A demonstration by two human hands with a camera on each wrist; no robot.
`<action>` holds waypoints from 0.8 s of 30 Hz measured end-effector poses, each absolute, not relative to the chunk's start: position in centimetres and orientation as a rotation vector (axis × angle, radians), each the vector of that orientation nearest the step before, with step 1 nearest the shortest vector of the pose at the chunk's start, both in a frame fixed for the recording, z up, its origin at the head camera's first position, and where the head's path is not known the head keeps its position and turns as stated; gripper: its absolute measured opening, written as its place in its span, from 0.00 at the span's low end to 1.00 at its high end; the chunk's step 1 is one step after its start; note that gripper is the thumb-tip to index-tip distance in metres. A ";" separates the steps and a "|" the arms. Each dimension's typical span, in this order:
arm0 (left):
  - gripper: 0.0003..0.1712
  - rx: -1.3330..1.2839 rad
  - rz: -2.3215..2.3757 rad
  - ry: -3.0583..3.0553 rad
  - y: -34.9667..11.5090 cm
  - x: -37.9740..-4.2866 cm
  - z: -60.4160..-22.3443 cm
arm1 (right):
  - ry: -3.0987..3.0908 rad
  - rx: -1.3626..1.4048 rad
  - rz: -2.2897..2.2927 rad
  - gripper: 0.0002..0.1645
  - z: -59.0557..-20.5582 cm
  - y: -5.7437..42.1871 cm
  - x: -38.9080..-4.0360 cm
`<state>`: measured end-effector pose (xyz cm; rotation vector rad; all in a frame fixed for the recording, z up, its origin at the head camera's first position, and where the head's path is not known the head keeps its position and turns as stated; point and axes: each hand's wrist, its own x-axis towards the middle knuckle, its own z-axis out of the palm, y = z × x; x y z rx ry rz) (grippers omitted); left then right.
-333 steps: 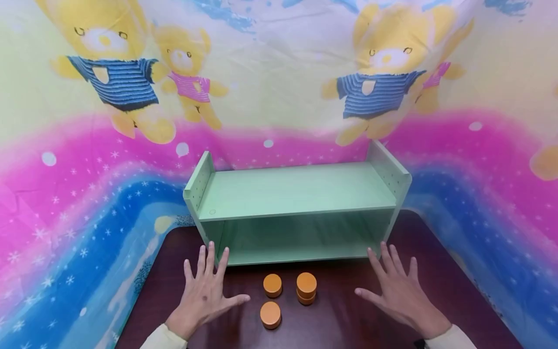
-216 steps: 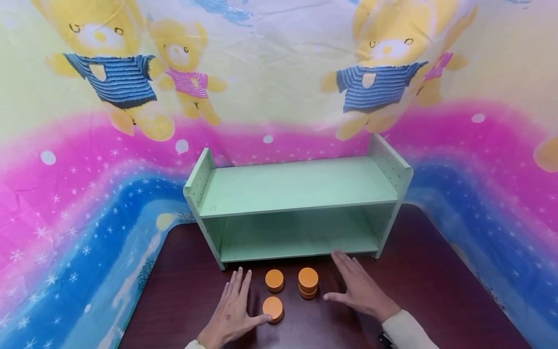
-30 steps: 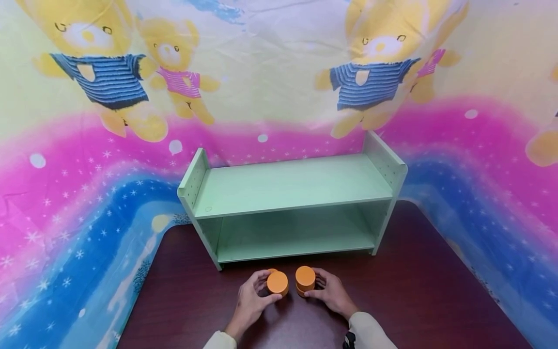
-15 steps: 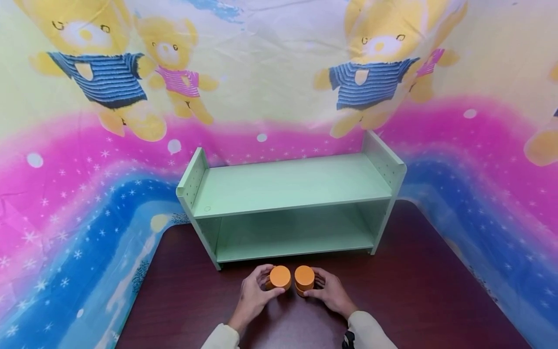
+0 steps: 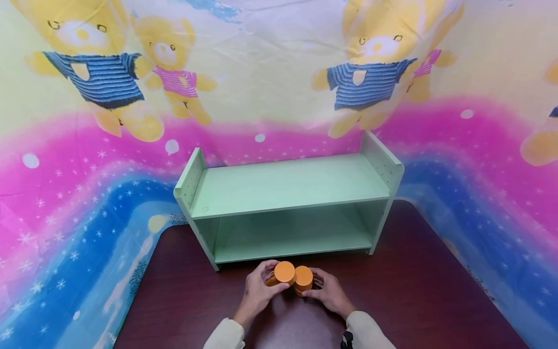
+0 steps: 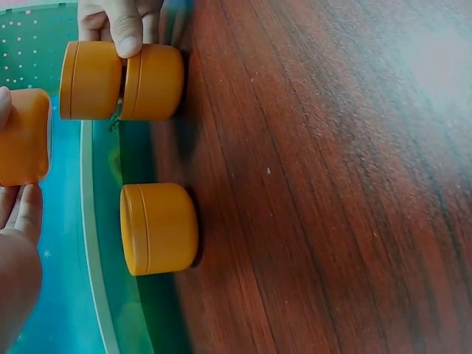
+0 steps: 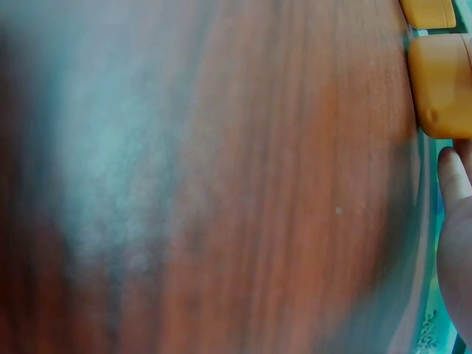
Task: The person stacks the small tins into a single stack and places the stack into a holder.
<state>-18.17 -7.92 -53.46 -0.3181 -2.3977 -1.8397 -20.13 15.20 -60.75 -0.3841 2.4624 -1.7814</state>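
Observation:
My left hand point(image 5: 256, 292) grips an orange lidded jar point(image 5: 285, 272) between thumb and fingers, lifted off the table. Close to its right stands a stack of two matching jars, the upper jar point(image 5: 303, 277) on the lower jar point(image 6: 158, 82). Around this stack curls my right hand point(image 5: 332, 293); in the left wrist view its thumb lies across the seam between the two. Another orange jar point(image 6: 166, 228) stands alone on the table, mostly hidden behind the lifted one in the head view. The lifted jar is higher than the stack's top in the left wrist view.
A pale green two-tier shelf point(image 5: 292, 186) stands behind the hands on the dark wooden table point(image 5: 418, 281). A printed bear curtain point(image 5: 261, 77) hangs around the back and sides.
My left hand has raised its jar and carried it rightward and away from me, up to the stack. My right hand stays on the stack. Earlier, the lifted jar stood on the table.

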 end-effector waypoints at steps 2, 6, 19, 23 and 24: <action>0.34 -0.323 -1.839 -2.390 -7.9 -18.4 -53.8 | 2.460 -0.383 -1.787 0.42 -60.8 15.2 -20.1; 0.34 -0.342 -1.841 -2.368 -7.9 -18.6 -54.2 | 2.459 -0.373 -1.788 0.42 -60.7 15.1 -20.1; 0.34 -0.331 -1.932 -2.318 -7.2 -19.0 -54.4 | 2.453 -0.372 -1.797 0.36 -57.3 14.5 -18.7; 0.33 -0.316 -1.946 -2.323 -6.8 -19.1 -54.3 | 2.440 -0.373 -1.812 0.36 -56.8 14.5 -18.5; 0.33 -0.314 -1.949 -2.325 -6.8 -19.1 -54.2 | 2.437 -0.373 -1.815 0.36 -56.8 14.5 -18.5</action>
